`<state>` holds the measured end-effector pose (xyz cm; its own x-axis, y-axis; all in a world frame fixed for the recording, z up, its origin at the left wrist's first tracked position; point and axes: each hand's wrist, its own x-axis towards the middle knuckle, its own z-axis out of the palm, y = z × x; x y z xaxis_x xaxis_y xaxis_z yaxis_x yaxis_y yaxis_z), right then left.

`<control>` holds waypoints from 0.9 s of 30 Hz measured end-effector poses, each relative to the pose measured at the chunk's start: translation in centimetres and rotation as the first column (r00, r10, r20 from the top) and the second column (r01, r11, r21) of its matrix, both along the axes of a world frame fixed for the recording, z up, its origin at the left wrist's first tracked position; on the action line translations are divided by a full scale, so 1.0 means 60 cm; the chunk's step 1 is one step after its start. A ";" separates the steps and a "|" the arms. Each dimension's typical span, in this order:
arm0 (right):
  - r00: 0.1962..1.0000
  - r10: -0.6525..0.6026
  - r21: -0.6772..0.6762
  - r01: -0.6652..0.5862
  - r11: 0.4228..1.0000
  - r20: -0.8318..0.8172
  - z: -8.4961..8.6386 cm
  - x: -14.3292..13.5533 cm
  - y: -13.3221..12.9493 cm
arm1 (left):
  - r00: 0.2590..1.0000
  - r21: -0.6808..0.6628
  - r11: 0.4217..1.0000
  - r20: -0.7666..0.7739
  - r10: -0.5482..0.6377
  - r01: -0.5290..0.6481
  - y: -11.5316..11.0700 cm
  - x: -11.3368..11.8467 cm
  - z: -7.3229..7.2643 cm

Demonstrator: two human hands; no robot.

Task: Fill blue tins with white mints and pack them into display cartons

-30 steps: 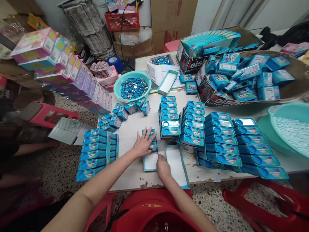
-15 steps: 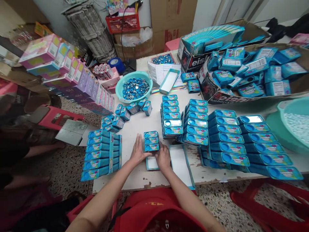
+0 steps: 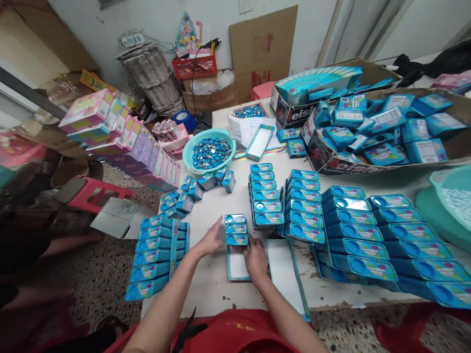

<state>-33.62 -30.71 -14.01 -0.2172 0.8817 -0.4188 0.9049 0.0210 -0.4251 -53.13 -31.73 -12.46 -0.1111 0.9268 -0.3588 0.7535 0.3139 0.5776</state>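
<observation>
In the middle of the table, a shallow cardboard tray [image 3: 237, 268] with a white inside holds three blue candy boxes [image 3: 236, 229] in a row at its far end. Their printed lids face up. My left hand [image 3: 210, 240] is just left of these boxes, its index finger stretched forward and nothing in its grasp. At the tray's right side, my right hand [image 3: 256, 259] has its fingers curled round the wall, with the thumb on the inner side. Right of that hand lies a larger white-lined tray [image 3: 285, 274], bare inside.
Filled trays of blue boxes stand at left [image 3: 152, 257] and right [image 3: 353, 230]. Loose small boxes [image 3: 195, 189] lie near a teal basin [image 3: 186, 154] of blue-and-silver pieces. Cartons [image 3: 327, 162] of blue packs fill the back right. Pink boxes [image 3: 121, 135] are stacked at left.
My left hand has drawn back leftward from the candy boxes, its thumb no longer across their front. My right hand has slid nearer along the tray's right side. The camera view has tilted up.
</observation>
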 end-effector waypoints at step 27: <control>0.997 0.034 0.027 -0.036 0.999 0.068 -0.010 -0.010 -0.002 | 0.806 0.109 0.994 -0.588 0.065 0.000 0.201 -0.074 0.059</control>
<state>-34.25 -30.81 -14.63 -0.2203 0.8856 -0.4088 0.9301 0.0644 -0.3617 -57.56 -19.66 -8.93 -0.3020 0.9456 -0.1212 0.9491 0.3101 0.0544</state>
